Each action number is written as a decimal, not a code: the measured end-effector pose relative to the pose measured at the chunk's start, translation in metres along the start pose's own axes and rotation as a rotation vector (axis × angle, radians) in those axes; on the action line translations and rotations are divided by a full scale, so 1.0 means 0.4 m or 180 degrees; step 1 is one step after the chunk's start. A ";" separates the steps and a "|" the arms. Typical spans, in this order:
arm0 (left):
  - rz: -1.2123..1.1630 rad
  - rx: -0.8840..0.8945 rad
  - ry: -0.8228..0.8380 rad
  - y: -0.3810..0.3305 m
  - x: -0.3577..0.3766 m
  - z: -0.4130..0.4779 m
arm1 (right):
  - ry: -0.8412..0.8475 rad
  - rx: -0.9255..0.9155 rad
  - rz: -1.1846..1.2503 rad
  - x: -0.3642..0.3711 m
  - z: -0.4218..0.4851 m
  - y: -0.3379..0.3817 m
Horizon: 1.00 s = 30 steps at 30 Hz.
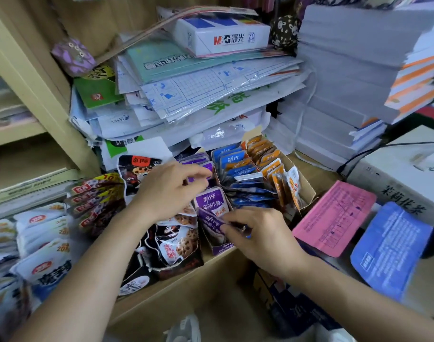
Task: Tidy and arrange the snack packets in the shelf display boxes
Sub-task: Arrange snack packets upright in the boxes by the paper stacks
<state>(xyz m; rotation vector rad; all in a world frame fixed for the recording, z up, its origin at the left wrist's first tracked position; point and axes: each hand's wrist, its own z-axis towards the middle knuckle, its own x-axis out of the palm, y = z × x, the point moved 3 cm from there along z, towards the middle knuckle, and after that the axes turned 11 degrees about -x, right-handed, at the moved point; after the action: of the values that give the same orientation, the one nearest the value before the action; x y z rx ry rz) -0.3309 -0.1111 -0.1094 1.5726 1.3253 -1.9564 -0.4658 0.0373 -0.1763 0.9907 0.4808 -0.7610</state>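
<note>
Purple snack packets point(212, 201) stand mid-frame in their display box point(220, 248); your right hand point(262, 235) pinches a tilted front packet point(209, 222), your left hand point(169, 191) pinches a rear packet point(206, 167).

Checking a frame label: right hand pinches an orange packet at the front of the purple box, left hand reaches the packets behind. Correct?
No: in the head view the packet the right hand pinches is purple, not orange. It is at the front of the purple box, and the left hand reaches the purple packets behind.
</note>
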 end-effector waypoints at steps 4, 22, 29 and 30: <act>0.1375 -0.0121 0.0449 -0.013 0.056 0.030 | -0.0066 -0.0103 -0.0187 0.004 -0.015 0.010; 0.0578 0.0036 0.0934 0.037 0.057 0.023 | 0.0007 -0.0090 -0.0429 0.006 -0.054 -0.002; -0.0077 -0.0098 0.0841 0.047 0.031 -0.001 | -0.0001 -0.0083 -0.0574 0.003 -0.045 -0.008; -0.0124 -0.0079 0.0840 0.044 0.031 0.000 | 0.0026 -0.0069 -0.0567 0.006 -0.044 -0.009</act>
<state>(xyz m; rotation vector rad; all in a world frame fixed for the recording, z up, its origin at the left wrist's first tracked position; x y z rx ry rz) -0.3227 -0.1165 -0.1287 1.8565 1.4825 -1.7932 -0.4675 0.0506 -0.1883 0.9395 0.5887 -0.9094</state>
